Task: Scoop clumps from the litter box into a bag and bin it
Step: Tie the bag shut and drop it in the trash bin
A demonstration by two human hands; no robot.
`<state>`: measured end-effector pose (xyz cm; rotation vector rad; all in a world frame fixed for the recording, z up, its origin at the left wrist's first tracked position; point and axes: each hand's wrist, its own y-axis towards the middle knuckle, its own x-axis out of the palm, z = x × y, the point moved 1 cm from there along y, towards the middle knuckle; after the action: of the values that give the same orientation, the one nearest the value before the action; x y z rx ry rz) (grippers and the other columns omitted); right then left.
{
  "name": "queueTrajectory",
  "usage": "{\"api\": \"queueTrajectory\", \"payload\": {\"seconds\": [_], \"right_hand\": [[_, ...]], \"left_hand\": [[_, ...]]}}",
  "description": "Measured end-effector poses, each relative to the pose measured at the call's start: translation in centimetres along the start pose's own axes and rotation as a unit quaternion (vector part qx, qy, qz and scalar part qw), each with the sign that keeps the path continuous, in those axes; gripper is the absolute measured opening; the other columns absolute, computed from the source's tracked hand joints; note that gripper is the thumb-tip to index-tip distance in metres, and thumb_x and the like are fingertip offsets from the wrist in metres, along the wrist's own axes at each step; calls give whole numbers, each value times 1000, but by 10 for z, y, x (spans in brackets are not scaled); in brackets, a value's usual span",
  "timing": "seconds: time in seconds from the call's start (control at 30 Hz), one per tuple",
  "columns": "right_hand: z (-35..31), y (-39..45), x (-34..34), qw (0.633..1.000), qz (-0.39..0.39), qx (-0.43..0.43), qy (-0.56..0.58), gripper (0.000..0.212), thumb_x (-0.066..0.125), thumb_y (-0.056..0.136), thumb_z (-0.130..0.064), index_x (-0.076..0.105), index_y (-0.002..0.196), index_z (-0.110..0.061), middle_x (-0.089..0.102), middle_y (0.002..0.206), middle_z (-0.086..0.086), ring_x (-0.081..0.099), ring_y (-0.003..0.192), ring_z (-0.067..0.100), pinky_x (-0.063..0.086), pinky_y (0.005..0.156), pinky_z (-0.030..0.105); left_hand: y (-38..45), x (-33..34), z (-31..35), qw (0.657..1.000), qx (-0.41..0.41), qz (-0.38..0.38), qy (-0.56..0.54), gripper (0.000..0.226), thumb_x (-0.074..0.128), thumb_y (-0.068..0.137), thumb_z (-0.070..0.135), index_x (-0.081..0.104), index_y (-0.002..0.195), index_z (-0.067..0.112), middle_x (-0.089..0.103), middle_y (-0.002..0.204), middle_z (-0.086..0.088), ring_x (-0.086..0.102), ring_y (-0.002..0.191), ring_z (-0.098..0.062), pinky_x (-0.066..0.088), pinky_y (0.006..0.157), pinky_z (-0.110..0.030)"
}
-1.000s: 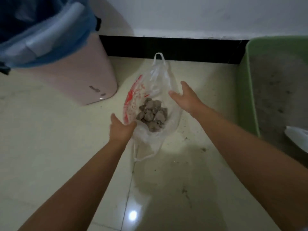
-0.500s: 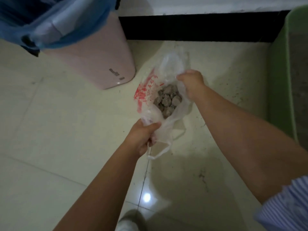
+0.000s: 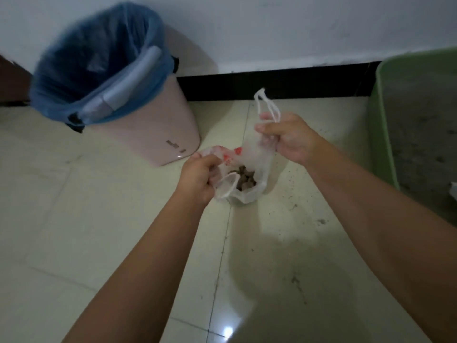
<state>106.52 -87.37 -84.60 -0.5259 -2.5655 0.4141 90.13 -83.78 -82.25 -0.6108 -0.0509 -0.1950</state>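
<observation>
A thin white plastic bag [image 3: 257,167] with red print sits between my hands, its mouth pulled apart. Grey-brown litter clumps [image 3: 243,179] lie in its bottom. My left hand [image 3: 200,177] grips the bag's near-left rim, with one handle loop hanging below the fingers. My right hand [image 3: 289,137] grips the far-right side, the other handle loop sticking up above it. The pink bin [image 3: 148,129] with a blue liner [image 3: 99,60] stands open at the upper left. The green litter box [image 3: 380,125] runs along the right edge, grey litter inside.
Pale floor tiles [image 3: 99,219] spread below, with litter crumbs scattered right of the bag. A black skirting board [image 3: 272,82] runs under the white wall behind. A white object [image 3: 453,188] pokes in at the right edge inside the litter box.
Both hands closed on the bag's sides and lifted it up, spreading its mouth. The view swung so the whole bin opening now shows at upper left.
</observation>
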Motion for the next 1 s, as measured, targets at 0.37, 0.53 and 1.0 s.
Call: {"api": "queueTrajectory", "payload": {"seconds": [0.37,0.53,1.0], "right_hand": [[-56,-53,34,910,60,-194,-362,36,48,93,-20,53,66,4,44,81,-1,47,74,11,33,67,25],[-69,-64,33,962,78,-204,-162,33,32,99,-18,47,71,-13,68,84,3,64,89,20,47,93,38],[-50,-66,42,970,118,-174,-122,35,26,94,-8,32,61,-16,35,32,-11,23,29,4,19,34,11]], "left_hand": [[-18,15,31,988,137,48,-60,26,50,91,-2,54,72,15,40,59,0,35,43,-4,30,35,-10],[-24,13,52,976,206,57,-35,30,49,94,9,51,67,23,48,72,4,42,70,-9,38,76,-26],[-13,-14,57,984,178,14,-6,31,28,86,-4,35,62,15,30,50,1,22,42,-10,18,37,-19]]}}
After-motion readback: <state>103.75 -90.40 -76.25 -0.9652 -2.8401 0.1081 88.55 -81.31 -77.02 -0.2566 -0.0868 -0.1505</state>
